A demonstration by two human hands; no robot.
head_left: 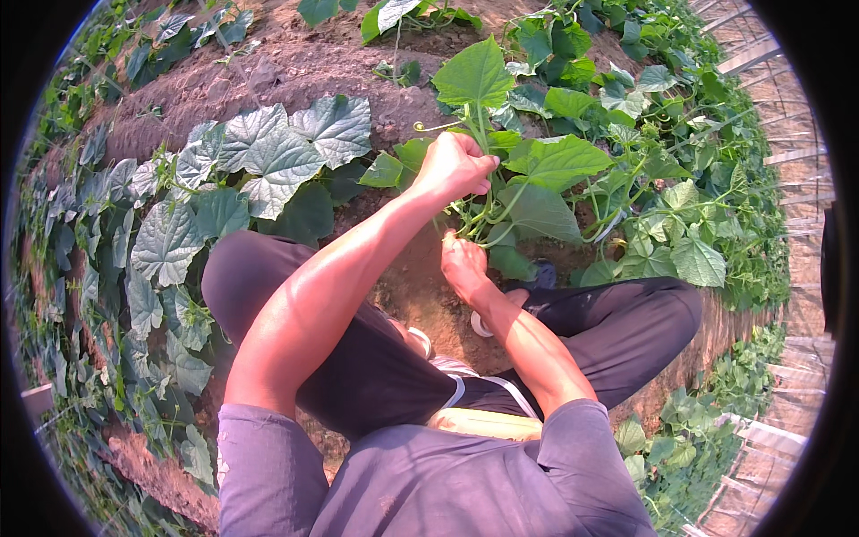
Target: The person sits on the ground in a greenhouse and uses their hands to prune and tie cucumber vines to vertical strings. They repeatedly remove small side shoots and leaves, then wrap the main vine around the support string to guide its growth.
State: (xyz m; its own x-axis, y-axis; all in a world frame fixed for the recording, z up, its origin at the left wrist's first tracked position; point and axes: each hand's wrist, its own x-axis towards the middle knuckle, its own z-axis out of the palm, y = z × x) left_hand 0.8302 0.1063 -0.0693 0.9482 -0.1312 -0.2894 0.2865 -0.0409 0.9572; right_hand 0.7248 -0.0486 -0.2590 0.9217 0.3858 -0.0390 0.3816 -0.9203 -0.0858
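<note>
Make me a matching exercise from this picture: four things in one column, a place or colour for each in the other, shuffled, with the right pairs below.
Column one
1. Left hand
2. Right hand
3. Trousers
4. Shirt

Column two
A. Dull grey-purple
B. In the view, the lower of the pair at the leafy plant
C. Black
D. The higher of that pair, below a bright green leaf

Pairs: 1-D; 2-B; 3-C; 4-A
</note>
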